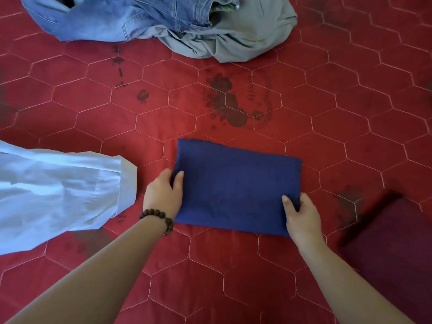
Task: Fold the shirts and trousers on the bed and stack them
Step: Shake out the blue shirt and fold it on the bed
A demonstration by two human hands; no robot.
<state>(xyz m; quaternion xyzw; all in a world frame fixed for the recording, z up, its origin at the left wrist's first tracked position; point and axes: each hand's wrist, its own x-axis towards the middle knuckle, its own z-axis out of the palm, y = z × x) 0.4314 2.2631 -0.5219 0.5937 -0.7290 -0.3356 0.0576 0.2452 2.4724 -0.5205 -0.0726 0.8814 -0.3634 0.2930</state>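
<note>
Now at the lifting step, by the look of it: navy garment [236, 188] folded to a compact rectangle, flat on the red bed [233, 277], near the front edge of the view.

Procedure, as judged:
- Keep both short ends pinched through all layers so the fold stays shut.
- Raise both ends together and level; avoid letting the middle sag open.
- Carry to the chosen stack spot, possibly the folded maroon piece [395, 249] at right, and lower flat with edges squared.

Hand pose:
- Left hand [163, 195] at the left short edge, thumb on top, fingers tucked under; grip pinching the garment. Bead bracelet [159, 217] on the wrist.
- Right hand [301, 216] at the near right corner, thumb on top, fingers wrapped round the edge; grip pinching the garment.
- Both forearms bare, reaching forward from the bottom of the view.

Still unfolded: jeans [98, 19] and grey-green garment [233, 38] heaped at the far side; pale blue shirt [58, 190] at left.
</note>
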